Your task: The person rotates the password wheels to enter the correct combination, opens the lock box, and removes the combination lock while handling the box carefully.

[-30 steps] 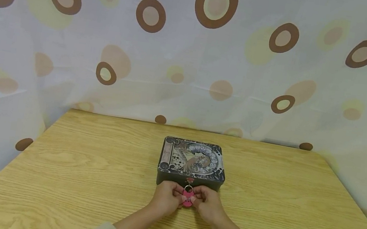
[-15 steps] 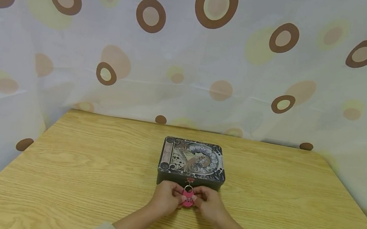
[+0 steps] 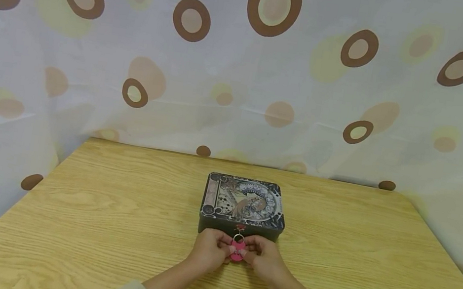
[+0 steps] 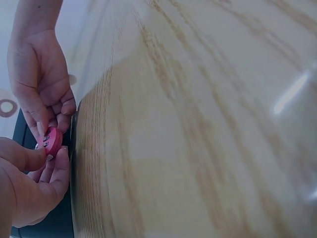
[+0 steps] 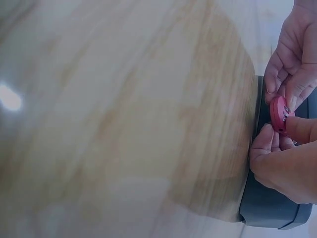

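A pink combination padlock (image 3: 237, 251) hangs by its metal shackle at the red clasp (image 3: 240, 227) on the front of a dark tin box (image 3: 245, 201) with a patterned lid. From the left side, my left hand (image 3: 210, 251) pinches the padlock between thumb and curled fingers. My right hand (image 3: 265, 258) grips its other edge the same way, thumb on the face by the number dials. In the left wrist view the padlock (image 4: 51, 142) shows its dials between both thumbs. The right wrist view shows the padlock (image 5: 280, 114) close before the box's dark side (image 5: 267, 203).
The box stands on a wood-grain table (image 3: 114, 207), its lid down. Behind and at both sides hangs a pale curtain (image 3: 206, 71) printed with brown and yellow ovals.
Both thumbs have shifted slightly over the padlock's dials, which showed more openly half a second ago. The box and both hands' grip otherwise stay in place.
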The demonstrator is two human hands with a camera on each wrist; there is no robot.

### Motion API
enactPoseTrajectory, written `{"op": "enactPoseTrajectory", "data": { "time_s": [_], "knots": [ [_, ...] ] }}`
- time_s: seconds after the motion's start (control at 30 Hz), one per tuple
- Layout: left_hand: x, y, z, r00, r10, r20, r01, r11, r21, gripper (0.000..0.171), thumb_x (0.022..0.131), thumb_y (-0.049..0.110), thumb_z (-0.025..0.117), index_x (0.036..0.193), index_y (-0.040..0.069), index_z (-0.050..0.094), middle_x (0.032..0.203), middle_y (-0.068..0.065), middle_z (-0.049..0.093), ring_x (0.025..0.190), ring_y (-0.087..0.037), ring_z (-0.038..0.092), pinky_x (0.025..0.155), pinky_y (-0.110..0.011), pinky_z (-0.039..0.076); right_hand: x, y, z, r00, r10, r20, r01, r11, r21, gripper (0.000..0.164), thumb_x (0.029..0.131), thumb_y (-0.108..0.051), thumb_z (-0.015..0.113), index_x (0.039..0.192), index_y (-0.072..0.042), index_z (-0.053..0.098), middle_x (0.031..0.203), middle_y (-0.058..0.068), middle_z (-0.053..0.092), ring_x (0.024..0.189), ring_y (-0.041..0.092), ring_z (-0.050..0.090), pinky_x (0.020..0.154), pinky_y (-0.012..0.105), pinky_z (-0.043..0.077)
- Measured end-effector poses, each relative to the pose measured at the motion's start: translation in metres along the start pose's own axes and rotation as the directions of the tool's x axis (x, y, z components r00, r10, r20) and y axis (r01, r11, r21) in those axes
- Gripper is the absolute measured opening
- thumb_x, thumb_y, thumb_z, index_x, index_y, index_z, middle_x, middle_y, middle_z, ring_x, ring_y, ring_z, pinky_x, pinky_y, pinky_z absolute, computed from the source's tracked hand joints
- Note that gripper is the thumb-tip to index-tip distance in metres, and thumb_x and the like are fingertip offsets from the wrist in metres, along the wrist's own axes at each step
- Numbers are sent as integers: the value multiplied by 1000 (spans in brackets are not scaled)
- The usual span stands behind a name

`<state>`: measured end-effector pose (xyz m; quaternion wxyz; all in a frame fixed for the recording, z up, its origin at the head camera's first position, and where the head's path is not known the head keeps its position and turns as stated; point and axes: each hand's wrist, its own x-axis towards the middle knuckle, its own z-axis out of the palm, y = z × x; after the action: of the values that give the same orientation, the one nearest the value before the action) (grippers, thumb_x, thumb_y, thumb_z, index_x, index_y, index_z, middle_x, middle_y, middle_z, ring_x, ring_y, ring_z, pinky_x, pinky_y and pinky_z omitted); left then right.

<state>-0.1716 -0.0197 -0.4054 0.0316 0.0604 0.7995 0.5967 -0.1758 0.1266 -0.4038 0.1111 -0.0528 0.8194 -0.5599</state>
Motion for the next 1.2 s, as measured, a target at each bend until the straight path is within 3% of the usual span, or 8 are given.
{"op": "enactPoseTrajectory", "data": {
  "time_s": [0.37,0.67,1.2],
  "knots": [
    [0,1,1,1000,5,-9,-5,1000,23,6,81,-9,60,81,-14,63,68,-17,64,54,-13,59,48,-21,53,2,3,-1,998,-54,10,54,998,-33,24,84,3,57,104,17,55,88,18,60,71,11,50,57,19,45],
    [0,2,1,999,37,-18,-36,999,32,3,79,-10,60,79,-13,62,65,-17,63,53,-14,59,46,-21,52,2,2,1,998,-52,-18,52,998,-40,22,83,5,56,102,15,56,83,14,60,69,11,48,55,17,42],
    [1,2,1,999,33,-25,-32,998,53,3,78,-10,60,77,-12,61,63,-14,61,52,-13,58,45,-21,51,1,2,4,996,-79,-31,78,996,-47,18,84,7,53,100,16,56,79,13,59,66,12,47,53,17,39]
  ]
}}
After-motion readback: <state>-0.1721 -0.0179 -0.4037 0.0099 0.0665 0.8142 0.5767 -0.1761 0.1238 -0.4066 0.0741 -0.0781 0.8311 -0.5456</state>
